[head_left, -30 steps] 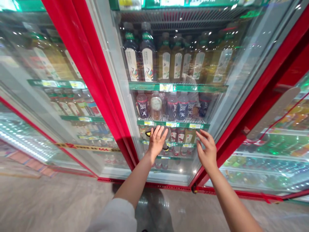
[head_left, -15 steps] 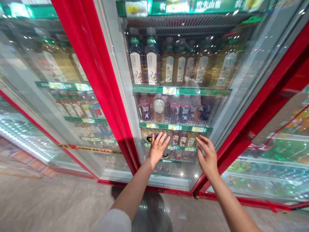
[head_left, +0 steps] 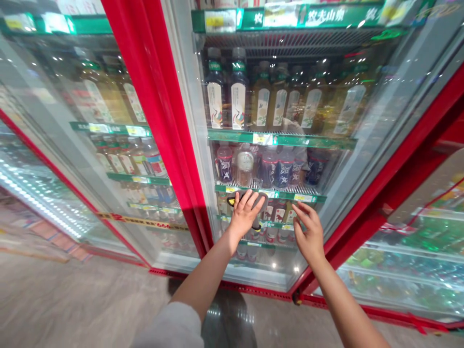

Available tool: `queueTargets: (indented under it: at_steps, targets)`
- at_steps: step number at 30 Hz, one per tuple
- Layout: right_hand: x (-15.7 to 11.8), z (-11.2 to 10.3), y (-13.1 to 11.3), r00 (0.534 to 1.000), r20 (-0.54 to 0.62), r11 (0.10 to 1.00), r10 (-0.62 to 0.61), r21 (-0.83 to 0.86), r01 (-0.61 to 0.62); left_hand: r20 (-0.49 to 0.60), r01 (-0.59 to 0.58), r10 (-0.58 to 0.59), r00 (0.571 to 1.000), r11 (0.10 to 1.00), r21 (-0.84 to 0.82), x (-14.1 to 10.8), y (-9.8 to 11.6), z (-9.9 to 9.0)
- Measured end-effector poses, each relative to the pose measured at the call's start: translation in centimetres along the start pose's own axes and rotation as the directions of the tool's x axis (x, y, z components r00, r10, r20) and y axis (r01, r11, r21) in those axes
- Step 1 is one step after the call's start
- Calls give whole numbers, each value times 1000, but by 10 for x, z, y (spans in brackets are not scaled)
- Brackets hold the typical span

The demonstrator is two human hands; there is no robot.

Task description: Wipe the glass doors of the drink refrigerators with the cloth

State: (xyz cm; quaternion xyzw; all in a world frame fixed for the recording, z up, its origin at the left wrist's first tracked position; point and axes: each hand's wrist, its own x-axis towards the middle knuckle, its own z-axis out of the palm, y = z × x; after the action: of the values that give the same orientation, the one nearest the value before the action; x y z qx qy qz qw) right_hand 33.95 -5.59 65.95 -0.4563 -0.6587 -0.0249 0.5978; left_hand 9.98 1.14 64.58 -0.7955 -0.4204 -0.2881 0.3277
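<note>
- I have my left hand (head_left: 242,223) spread wide in front of the cooler's glass door (head_left: 270,278), fingers apart. Just behind it is a dark object with yellow edges (head_left: 256,224); I can't tell whether I'm holding it, whether it touches the glass, or whether it is a reflection.
- My right hand (head_left: 310,234) is half-curled, with a moderate gap between thumb and fingers and nothing visible in it. It sits apart from the left, towards the door's right side; contact with the glass is unclear.
- Reflections on the pane could make me misjudge depth, and I could knock my fingertips on it.
- If the dark object is loose, a grip this spread might let it slip, I think, and it could drop to the floor (head_left: 108,299).
- A hard bump on the door might rattle or tip the bottles standing near the shelf edges.
- Behind the glass, the upper shelf (head_left: 232,135) bears dark bottles with tall white labels (head_left: 238,99) and yellowish ones (head_left: 263,104).
- The shelf below has purple-blue labelled bottles (head_left: 284,170) around a clear bottle with a round pale label (head_left: 245,164).
- Lower, partly behind my left hand, are small bottles with red-marked labels (head_left: 280,214).
- The right-hand cooler contains green bottles (head_left: 431,238), too blurred to read.
</note>
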Motion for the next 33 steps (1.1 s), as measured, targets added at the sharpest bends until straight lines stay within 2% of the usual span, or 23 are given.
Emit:
queueTargets:
  at_steps: [5,7,9,11,13,16,17,18,20,22,23,24,26,29,30,31,33]
  targets:
    - [9,14,-14,996,43,997,-74,1,74,22,-70,69,997,997,21,-27,-3,0]
    - [15,22,-19,990,58,992,-125,-28,127,30,-117,116,993,993,18,-26,-7,-3]
    - [21,30,-25,980,72,979,-187,-67,192,36,-109,108,993,994,19,-11,-14,-9]
    - [26,39,-29,960,113,956,-257,-114,269,57,-53,52,997,998,16,5,-22,-16]
    - [25,47,-30,927,194,921,-321,-163,353,78,48,-49,996,999,21,11,-27,-18]
    - [18,54,-27,873,335,866,-355,-233,442,62,286,-291,955,955,84,-9,-23,-11]
    - [15,56,-24,861,370,855,-349,-251,455,66,324,-331,941,941,101,-19,-20,-7]
    - [12,57,-21,853,396,847,-340,-264,461,89,311,-320,943,945,103,-26,-17,-3]
    - [8,57,-16,846,422,842,-326,-278,463,163,166,-174,971,984,59,-30,-14,0]
    - [7,57,-13,843,428,839,-325,-281,466,189,34,-33,981,999,-1,-18,-20,-5]
    - [7,57,-11,843,427,838,-327,-282,467,176,23,-21,984,1000,-12,-8,-26,-9]
    - [7,57,-11,843,425,837,-328,-284,469,149,52,-50,988,999,-10,1,-32,-14]
    - [6,58,-10,844,421,834,-331,-288,471,74,199,-200,977,980,18,10,-44,-22]
    - [5,59,-10,845,420,834,-331,-289,471,4,462,-464,886,884,70,-4,-44,-21]
    - [4,59,-11,846,419,835,-331,-287,469,17,496,-498,867,865,83,-13,-39,-18]
    - [4,59,-12,846,417,837,-332,-284,468,52,485,-490,870,870,91,-22,-35,-15]
    - [3,59,-14,848,410,837,-336,-282,468,135,378,-386,912,922,82,-30,-29,-11]
